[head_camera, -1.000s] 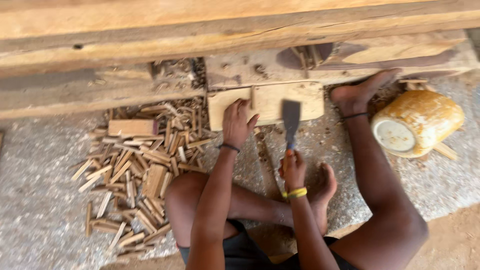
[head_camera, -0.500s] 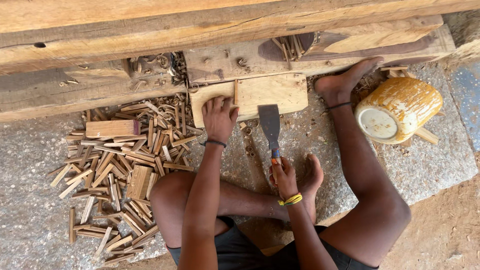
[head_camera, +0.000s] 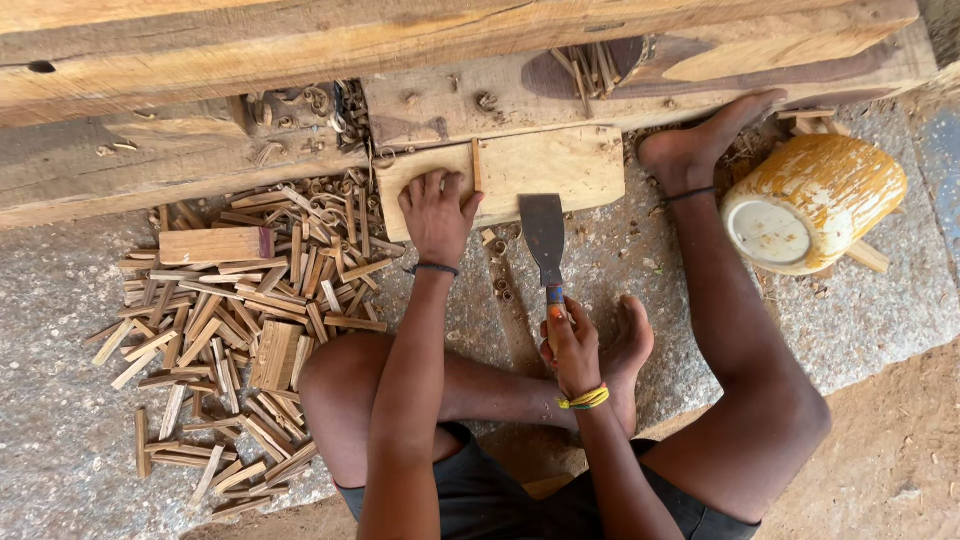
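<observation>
My left hand (head_camera: 437, 212) rests flat on a pale wooden board (head_camera: 560, 165) lying on the ground, and its fingers steady a thin upright wooden stick (head_camera: 477, 165). My right hand (head_camera: 571, 345) grips the handle of a broad flat-bladed cleaver (head_camera: 543, 233), its blade pointing away from me just below the board's near edge. I sit on the ground with one leg folded under me and my right foot (head_camera: 700, 140) stretched out against a heavy beam.
A heap of split wooden sticks (head_camera: 235, 320) with a small wood block (head_camera: 212, 245) lies at the left. A tipped yellow bucket (head_camera: 810, 205) lies at the right. Large timber beams (head_camera: 400, 50) run across the back. Wood shavings litter the rough stone floor.
The view has shifted slightly. My right hand has lowered the cleaver a little towards me. The left hand stays on the board holding the stick.
</observation>
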